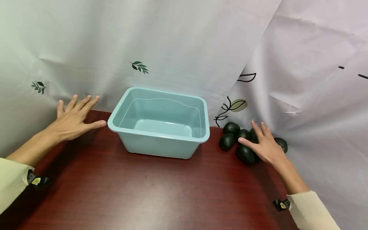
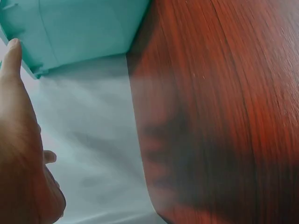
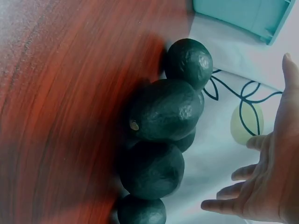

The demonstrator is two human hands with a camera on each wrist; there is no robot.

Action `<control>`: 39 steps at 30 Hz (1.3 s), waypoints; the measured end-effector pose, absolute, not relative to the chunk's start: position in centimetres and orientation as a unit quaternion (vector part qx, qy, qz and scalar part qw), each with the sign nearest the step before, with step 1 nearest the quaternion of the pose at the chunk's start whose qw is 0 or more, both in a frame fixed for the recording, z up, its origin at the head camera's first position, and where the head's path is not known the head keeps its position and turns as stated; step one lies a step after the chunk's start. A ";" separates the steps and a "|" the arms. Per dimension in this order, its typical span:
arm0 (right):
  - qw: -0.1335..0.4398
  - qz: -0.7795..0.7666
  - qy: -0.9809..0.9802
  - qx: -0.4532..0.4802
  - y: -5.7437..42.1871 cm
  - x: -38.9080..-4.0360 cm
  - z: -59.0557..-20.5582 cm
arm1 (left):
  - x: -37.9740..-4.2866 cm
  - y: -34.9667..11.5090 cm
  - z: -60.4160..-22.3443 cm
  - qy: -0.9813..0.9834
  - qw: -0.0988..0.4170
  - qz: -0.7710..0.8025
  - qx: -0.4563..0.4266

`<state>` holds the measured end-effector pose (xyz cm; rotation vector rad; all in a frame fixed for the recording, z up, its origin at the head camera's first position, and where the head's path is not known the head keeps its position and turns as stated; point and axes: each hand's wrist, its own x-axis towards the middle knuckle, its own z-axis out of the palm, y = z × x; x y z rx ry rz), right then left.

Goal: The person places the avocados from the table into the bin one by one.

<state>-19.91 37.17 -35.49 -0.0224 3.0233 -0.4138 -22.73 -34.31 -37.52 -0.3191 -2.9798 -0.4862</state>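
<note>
Several dark green avocados lie bunched on the table at the right, by the wall cloth. Over them hovers my right hand, fingers spread and holding nothing; in the right wrist view the avocados sit apart from the fingers. A light blue plastic basin stands upright in the middle, with nothing inside. Just left of its rim is my left hand, fingers spread, the thumb tip close to the rim; whether it touches I cannot tell. The left wrist view shows the basin's side beyond the thumb.
A reddish-brown wooden table extends in front of the basin. Behind it hangs a pale cloth with leaf prints, meeting the table's back edge. More folds of cloth hang along the right side.
</note>
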 end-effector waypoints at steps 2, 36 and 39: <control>0.044 -0.134 0.990 -0.009 37.1 -19.8 -35.7 | -22.7 -33.9 -37.3 -0.976 0.049 -0.180 -0.110; 0.030 -0.152 0.988 -0.012 37.7 -17.8 -38.3 | -20.3 -26.3 -35.3 -0.832 -0.027 -0.529 -0.167; 0.017 -0.154 0.988 -0.011 37.9 -17.6 -38.4 | -20.2 -25.8 -35.4 -0.826 -0.029 -0.537 -0.166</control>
